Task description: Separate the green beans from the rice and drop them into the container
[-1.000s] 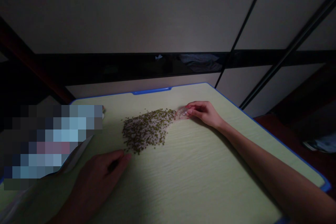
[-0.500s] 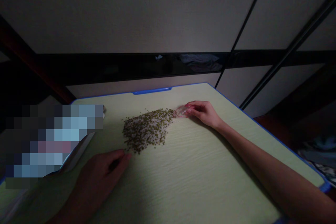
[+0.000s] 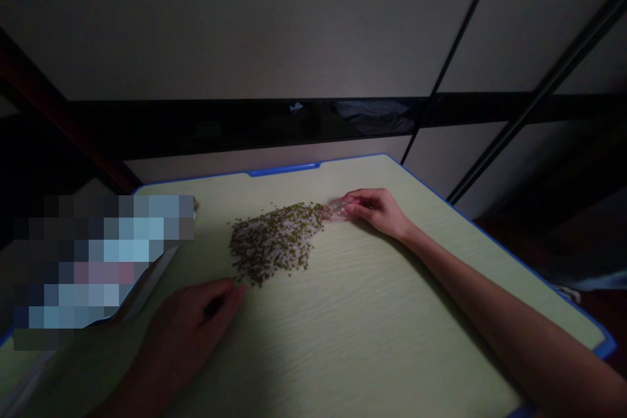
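Note:
A spread pile of small green beans mixed with pale, rice-like grains (image 3: 274, 238) lies on the pale yellow-green table (image 3: 382, 313). At its far right end is a small see-through, pinkish piece, perhaps a plastic bag (image 3: 334, 210), with whitish spots. My right hand (image 3: 375, 209) pinches this clear piece between thumb and fingers. Close to the near left edge of the pile rests my left hand (image 3: 196, 313), its thumb and forefinger drawn together. Whatever those fingertips hold, if anything, is too small to see.
A pixelated bluish object (image 3: 117, 255) lies along the table's left side. The tabletop has a blue rim with a blue handle (image 3: 284, 170) at the far edge. Behind it stands a cabinet (image 3: 245, 26) with a dark band. Some cloth shows beyond the right edge.
The clear piece under my right hand has shifted slightly in shape, and the right fingers have moved a little. My left hand and the pile look much the same.

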`<state>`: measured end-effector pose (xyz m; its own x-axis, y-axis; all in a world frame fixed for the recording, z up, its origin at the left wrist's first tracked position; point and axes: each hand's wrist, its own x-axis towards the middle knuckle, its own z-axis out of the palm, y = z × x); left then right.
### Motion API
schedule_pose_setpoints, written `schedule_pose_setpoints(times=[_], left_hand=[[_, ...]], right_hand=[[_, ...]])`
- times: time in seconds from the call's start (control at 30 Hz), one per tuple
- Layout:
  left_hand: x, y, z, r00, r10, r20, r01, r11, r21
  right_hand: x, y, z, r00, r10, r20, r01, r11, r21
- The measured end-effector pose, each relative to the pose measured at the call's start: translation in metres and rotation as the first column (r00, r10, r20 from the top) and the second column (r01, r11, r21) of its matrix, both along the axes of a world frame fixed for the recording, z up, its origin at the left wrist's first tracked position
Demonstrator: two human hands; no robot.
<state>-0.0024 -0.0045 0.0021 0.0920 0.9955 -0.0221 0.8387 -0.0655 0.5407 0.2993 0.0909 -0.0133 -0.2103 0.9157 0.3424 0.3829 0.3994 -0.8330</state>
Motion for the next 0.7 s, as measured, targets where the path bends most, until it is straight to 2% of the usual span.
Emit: schedule_pose_setpoints(times=[0.13, 0.37, 0.7], left_hand=[[-0.0002, 0.0002, 0.0001, 0.993, -0.034, -0.115, 0.031, 0.999, -0.031], [-0.0002, 0.0000, 0.0008, 0.989, -0.031, -0.146, 0.023, 0.998, -0.056], [-0.0033, 0.0003, -0.0042, 0.991, -0.035, -0.126, 0.032, 0.999, -0.027]], right_hand=[[0.0057, -0.0013, 0.0013, 1.000, 0.014, -0.011, -0.015, 0.999, -0.032], [0.0092, -0.0035, 0.0023, 0.992, 0.090, -0.093, -0.098, 0.991, -0.088], [0.0074, -0.0013, -0.0029, 0.995, 0.007, -0.098, -0.014, 0.997, -0.072]])
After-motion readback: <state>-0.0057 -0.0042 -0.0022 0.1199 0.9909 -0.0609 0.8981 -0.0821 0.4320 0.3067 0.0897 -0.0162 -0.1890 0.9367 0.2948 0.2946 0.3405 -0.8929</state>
